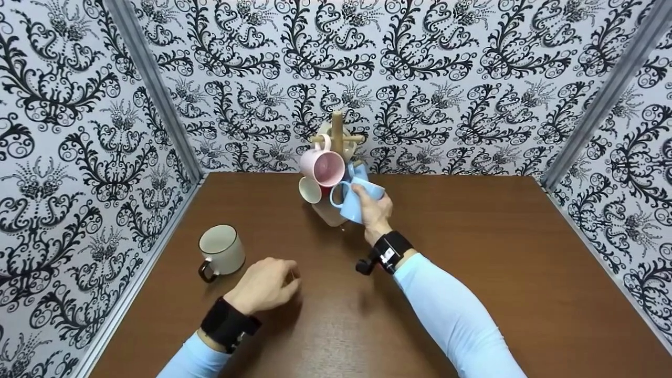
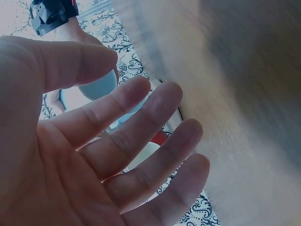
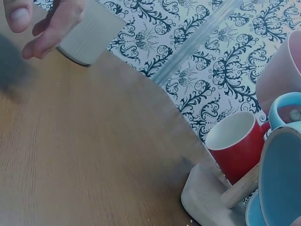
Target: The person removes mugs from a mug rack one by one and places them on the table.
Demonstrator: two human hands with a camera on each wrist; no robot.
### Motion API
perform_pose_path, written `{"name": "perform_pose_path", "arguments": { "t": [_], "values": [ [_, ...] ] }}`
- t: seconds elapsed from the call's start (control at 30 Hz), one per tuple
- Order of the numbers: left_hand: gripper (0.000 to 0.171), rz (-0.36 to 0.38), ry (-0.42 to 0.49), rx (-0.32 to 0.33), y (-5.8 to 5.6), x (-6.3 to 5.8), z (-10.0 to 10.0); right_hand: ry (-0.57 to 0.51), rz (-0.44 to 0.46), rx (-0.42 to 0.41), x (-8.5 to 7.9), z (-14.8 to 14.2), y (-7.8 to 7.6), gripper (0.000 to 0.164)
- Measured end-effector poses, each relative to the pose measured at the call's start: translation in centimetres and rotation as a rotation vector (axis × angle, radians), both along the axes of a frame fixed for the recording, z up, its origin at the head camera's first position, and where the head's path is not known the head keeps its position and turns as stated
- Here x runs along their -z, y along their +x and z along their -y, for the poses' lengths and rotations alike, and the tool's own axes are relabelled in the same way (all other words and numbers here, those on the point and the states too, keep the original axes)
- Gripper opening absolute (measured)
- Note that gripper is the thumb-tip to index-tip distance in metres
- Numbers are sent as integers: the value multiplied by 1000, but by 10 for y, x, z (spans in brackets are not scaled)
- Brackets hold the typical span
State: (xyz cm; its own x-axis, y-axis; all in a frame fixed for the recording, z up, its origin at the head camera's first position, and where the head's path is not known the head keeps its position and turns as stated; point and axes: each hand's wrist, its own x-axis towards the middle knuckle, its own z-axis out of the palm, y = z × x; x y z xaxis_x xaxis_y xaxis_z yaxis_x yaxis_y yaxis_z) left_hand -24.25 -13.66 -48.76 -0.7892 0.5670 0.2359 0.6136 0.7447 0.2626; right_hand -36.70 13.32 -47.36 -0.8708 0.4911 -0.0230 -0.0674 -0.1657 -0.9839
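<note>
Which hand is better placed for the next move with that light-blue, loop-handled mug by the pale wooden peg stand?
Probably the right hand: it grips the light-blue mug close to the peg stand. The left hand is empty and farther off, nearer the cream cylindrical mug with a black handle.

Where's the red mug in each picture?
Head: near the centre, the red mug sits partly behind the pink mug.
Left wrist: near the centre, glimpsed between the left hand's fingers.
Right wrist: lower right, clearly visible.
Shared landmark: the black-and-white patterned wall.
</note>
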Motion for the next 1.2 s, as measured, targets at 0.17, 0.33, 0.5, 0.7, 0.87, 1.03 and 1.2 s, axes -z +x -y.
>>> {"name": "perform_pose_path", "arguments": {
  "t": [0.17,0.33,0.5,0.7,0.87,1.03,1.2],
  "values": [
    [7,4,11,-3,-1,0,-1,3,-1,-1,-1,-2,2,65],
    [5,-1,36,-3,-1,0,-2,64,-1,32,-1,-1,4,58],
    [5,-5,67,6,-2,1,-3,73,-16,31,-1,-1,7,55],
    [6,9,88,-4,-3,2,-3,71,-34,10,1,-4,13,55],
    [7,-16,127,-8,-3,1,-4,109,-51,25,4,-8,16,55],
    [9,-63,173,-19,-4,-1,-6,117,-64,28,5,-11,18,56],
    [7,-67,199,-29,-4,-1,-7,137,-62,23,6,-14,23,57]
  ]
}}
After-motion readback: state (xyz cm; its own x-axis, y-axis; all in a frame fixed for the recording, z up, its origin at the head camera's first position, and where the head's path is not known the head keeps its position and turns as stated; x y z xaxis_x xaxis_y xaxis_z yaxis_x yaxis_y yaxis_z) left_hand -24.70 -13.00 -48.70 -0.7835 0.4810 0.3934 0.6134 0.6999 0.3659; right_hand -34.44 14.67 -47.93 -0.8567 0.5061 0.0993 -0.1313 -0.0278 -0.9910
